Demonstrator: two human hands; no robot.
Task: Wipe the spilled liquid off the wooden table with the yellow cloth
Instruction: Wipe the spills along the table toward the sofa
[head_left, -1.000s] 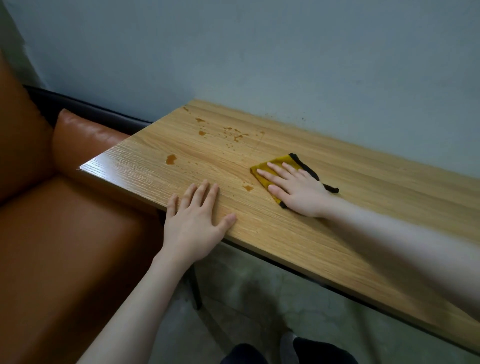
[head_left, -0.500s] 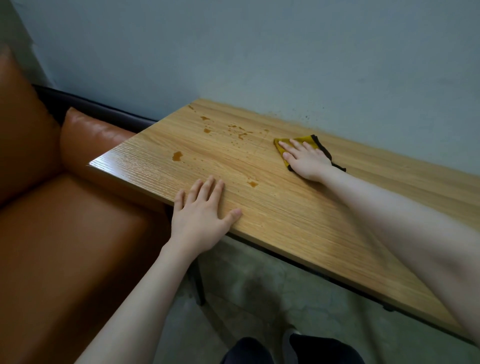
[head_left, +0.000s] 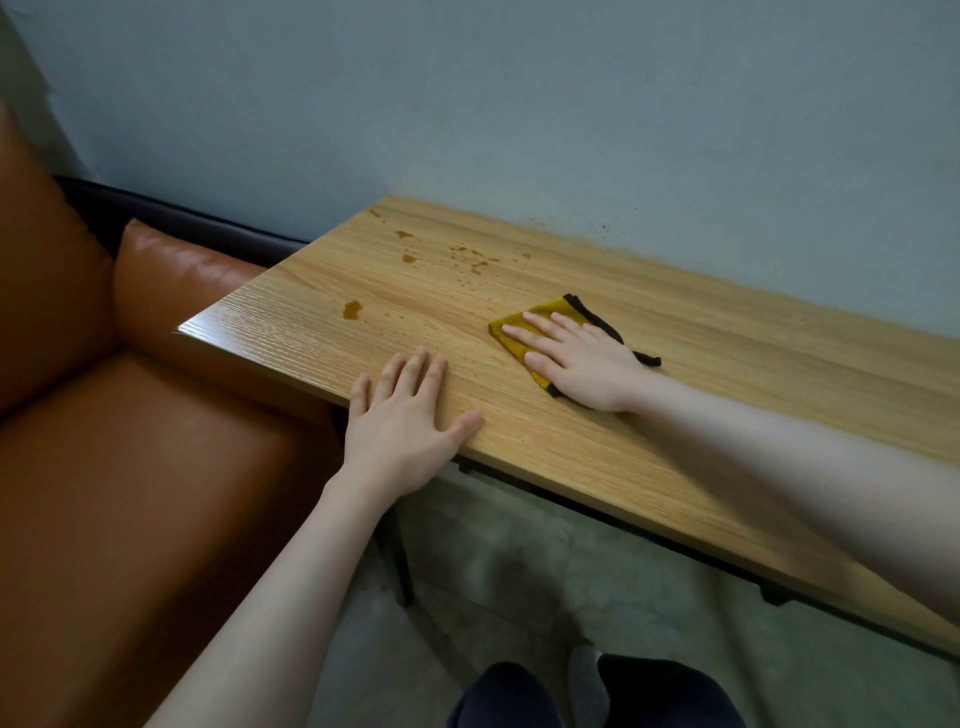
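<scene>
A pale grey-blue painted wall (head_left: 571, 104) fills the upper frame, and a long light-wood-grain desk (head_left: 727, 395) runs against it from the centre toward the lower right. At the left of the frame stands an orange-brown leather armchair (head_left: 130, 467), its arm just beside the desk's short end. A person's right hand (head_left: 582, 364) lies flat with straight, spread fingers pressing on a folded yellow cloth with black edging (head_left: 519, 332), which sits on the desk near the middle of the frame; the cloth's yellow corner shows beyond the fingertips and its black trim shows behind the wrist. The left hand (head_left: 405, 421) rests palm-down and relaxed on the desk's near edge, holding nothing, its thumb pointing right. Amber spilled liquid remains on the wood: one larger brown drop (head_left: 352, 309) lies above the left hand toward the desk's left end, well apart from the cloth, and a scatter of small brown splashes (head_left: 467, 260) lies farther back near the wall, above and left of the cloth. A grey concrete floor (head_left: 623, 597) shows beneath the desk, with dark trouser legs (head_left: 665, 691) at the bottom edge.
</scene>
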